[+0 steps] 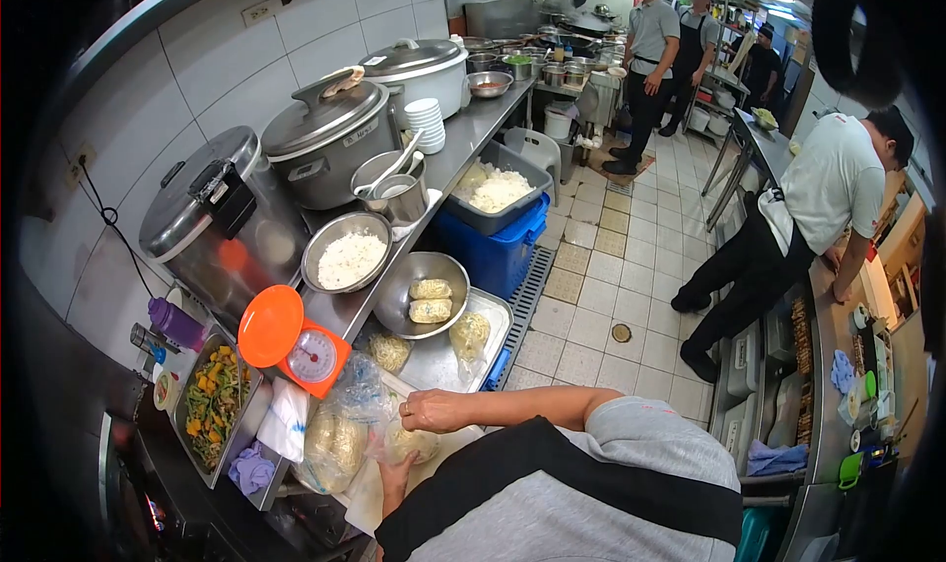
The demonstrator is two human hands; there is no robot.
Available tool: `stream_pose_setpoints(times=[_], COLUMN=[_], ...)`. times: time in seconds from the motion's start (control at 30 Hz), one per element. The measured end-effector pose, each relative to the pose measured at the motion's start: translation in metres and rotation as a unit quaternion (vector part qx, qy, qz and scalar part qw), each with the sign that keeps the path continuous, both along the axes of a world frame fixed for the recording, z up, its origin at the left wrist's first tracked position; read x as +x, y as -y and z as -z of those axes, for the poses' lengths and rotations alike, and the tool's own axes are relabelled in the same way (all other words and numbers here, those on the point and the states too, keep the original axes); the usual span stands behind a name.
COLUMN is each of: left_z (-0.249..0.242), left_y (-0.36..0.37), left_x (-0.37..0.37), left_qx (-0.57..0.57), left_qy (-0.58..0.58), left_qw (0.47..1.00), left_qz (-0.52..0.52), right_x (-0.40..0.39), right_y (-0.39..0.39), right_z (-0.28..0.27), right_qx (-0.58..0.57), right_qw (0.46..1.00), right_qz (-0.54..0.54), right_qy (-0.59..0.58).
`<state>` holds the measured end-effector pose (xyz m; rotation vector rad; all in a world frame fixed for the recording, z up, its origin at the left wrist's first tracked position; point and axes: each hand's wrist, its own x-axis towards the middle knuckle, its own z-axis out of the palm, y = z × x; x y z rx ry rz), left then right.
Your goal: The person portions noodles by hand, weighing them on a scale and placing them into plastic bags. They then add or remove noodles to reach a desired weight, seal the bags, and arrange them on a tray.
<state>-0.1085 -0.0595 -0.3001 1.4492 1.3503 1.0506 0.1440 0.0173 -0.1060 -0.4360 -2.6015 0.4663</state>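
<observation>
My right hand [436, 410] is closed, with its fingers pinched at the top of a clear plastic bag of pale noodles [419, 446]. Lower down, my left hand [395, 475] grips the side of that bag, its fingers partly hidden. The bag sits over a white cutting board [451, 465]. Just left lie filled bags of noodles [335, 452] and crumpled clear plastic bags [357, 393]. Beyond my hands, a loose noodle bundle [389, 350] and another filled bag [470, 333] rest on a metal tray [426, 369], beside a steel bowl [394, 311] holding wrapped bundles.
An orange scale [313, 355], a pan of cut vegetables [215, 404] and a bowl of white food [346, 259] stand at left. Large cookers [330, 138] line the wall. A blue bin [493, 242] stands beyond the tray. A co-worker [828, 183] bends over the right-hand counter; others stand farther back.
</observation>
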Motion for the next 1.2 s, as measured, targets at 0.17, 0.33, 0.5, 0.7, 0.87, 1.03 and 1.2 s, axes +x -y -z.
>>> stream_pose_setpoints(times=[0.17,0.33,0.5,0.7,0.87,1.03,1.2], left_z=[-0.017,-0.033,-0.132,-0.103,-0.075,-0.076,-0.01], left_y=[-0.02,-0.012,-0.001,0.005,-0.003,-0.009,0.025], left_x=[0.026,0.055,0.088,0.095,0.07,0.054,0.035], left_qx=[-0.016,0.019,-0.004,0.001,0.102,0.277,0.253], left_qy=[-0.071,0.098,0.101,0.116,-0.091,-0.292,-0.303], left_qw=[0.997,0.991,0.99,0.988,0.99,0.915,0.919], left_qz=[0.013,-0.092,-0.098,-0.104,-0.041,-0.02,0.025], right_x=[0.004,0.017,0.019,0.012,0.003,-0.014,-0.026], right_y=[-0.006,-0.007,0.006,0.017,0.001,0.002,0.026], right_z=[0.008,0.009,0.04,0.04,0.094,0.111,0.143], right_qx=[-0.044,-0.243,-0.454,-0.396,-0.344,-0.137,-0.124], right_qw=[0.999,0.936,0.871,0.9,0.92,0.984,0.991], right_qz=[0.017,0.197,0.122,0.181,0.157,0.109,0.038], right_qy=[-0.018,-0.159,-0.141,0.036,0.103,-0.024,0.014])
